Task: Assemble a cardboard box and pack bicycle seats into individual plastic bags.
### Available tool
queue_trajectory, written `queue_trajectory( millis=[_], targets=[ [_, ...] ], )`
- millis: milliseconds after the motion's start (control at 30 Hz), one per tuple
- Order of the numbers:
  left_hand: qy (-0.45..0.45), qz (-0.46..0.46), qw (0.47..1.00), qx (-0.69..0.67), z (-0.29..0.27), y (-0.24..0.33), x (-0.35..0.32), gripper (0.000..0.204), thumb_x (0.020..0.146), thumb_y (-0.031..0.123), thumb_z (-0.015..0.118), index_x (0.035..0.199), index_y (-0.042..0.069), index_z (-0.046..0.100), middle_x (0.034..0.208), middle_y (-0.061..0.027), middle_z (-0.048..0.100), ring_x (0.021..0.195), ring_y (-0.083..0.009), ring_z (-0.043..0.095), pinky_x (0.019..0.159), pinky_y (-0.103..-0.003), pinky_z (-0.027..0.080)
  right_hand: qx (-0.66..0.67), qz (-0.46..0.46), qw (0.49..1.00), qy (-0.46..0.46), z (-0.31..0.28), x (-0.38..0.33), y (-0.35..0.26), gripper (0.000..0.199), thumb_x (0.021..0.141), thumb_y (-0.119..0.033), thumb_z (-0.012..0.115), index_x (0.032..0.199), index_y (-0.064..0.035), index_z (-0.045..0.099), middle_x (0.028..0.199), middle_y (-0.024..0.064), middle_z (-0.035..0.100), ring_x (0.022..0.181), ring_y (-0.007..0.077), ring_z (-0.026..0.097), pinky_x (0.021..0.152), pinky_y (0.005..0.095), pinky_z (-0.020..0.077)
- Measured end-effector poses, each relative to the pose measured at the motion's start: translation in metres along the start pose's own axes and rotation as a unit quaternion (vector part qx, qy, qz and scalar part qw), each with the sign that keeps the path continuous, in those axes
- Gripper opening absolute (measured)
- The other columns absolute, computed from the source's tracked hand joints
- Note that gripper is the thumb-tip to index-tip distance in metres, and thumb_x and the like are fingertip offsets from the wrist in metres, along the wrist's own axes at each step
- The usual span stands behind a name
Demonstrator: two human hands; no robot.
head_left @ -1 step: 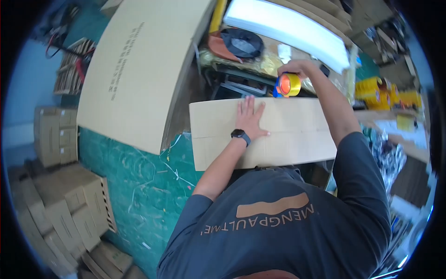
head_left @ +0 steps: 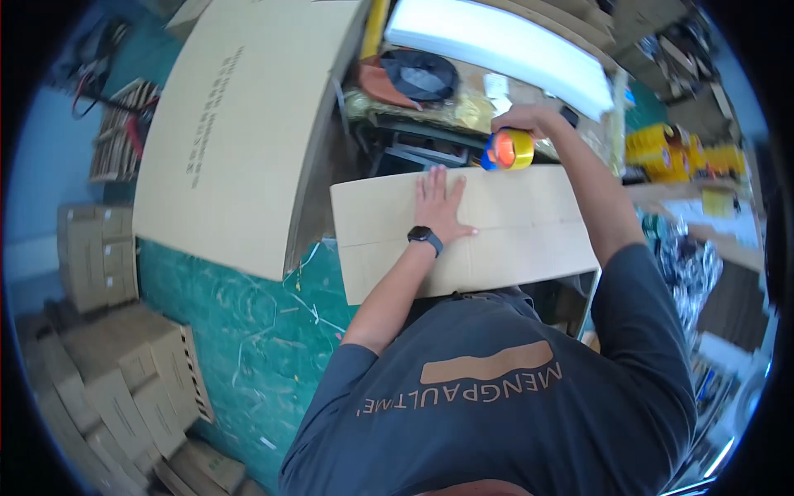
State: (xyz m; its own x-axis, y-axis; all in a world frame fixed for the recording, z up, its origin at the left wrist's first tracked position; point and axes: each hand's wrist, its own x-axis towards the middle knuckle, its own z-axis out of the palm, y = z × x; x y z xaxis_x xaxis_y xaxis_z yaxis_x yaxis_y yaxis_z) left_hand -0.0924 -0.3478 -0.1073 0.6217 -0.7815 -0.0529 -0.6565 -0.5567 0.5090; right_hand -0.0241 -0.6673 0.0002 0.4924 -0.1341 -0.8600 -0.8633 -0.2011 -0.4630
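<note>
A long tan cardboard box (head_left: 521,223) lies crosswise in front of my body, a seam running along its top. My left hand (head_left: 440,208), with a dark watch on the wrist, presses flat on that top with its fingers spread. Past the box's far edge, my right hand (head_left: 525,122) is closed around a tape dispenser (head_left: 501,152) with blue and orange parts and a yellow roll. The dispenser is close to the far edge; whether tape touches the cardboard I cannot tell. Its handle is mostly hidden by my fingers.
A large cardboard panel or carton (head_left: 240,132) stands at the left. Behind the box, a cluttered bench holds a black-and-brown cloth item (head_left: 418,76) and long white foam (head_left: 504,50). Stacked cartons (head_left: 136,372) fill the lower left; yellow packages (head_left: 662,149) sit right.
The view has shifted slightly. The tape dispenser has turned a little in my right hand, near the box's far edge. My left hand stays flat on the box.
</note>
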Motion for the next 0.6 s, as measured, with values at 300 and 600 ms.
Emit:
queue_trajectory(
  millis=[300,600],
  targets=[
    [-0.008,0.014,1.000,0.017,-0.006,0.006,0.023,0.122,0.063,0.069,0.088,0.164,0.018,0.040,0.173,-0.0278,0.017,0.163,-0.0420,0.008,0.130,-0.060,0.003,-0.105,-0.161,0.925,0.327,0.242,-0.229,0.261,0.041,0.089,-0.028,0.074,0.120,-0.0023,0.075,0.099,0.0278,0.072,0.093,0.0374,0.073,0.085,0.0471,0.0588],
    [-0.018,0.008,1.000,0.020,0.000,0.019,0.012,0.126,0.063,0.072,0.086,0.164,0.014,0.038,0.172,-0.0307,0.018,0.162,-0.0444,0.006,0.129,-0.061,0.000,-0.061,-0.098,0.951,0.287,0.295,-0.126,0.368,0.044,0.086,-0.034,0.077,0.118,-0.0046,0.077,0.104,0.0290,0.074,0.097,0.0453,0.073,0.091,0.0496,0.0584]
  ],
)
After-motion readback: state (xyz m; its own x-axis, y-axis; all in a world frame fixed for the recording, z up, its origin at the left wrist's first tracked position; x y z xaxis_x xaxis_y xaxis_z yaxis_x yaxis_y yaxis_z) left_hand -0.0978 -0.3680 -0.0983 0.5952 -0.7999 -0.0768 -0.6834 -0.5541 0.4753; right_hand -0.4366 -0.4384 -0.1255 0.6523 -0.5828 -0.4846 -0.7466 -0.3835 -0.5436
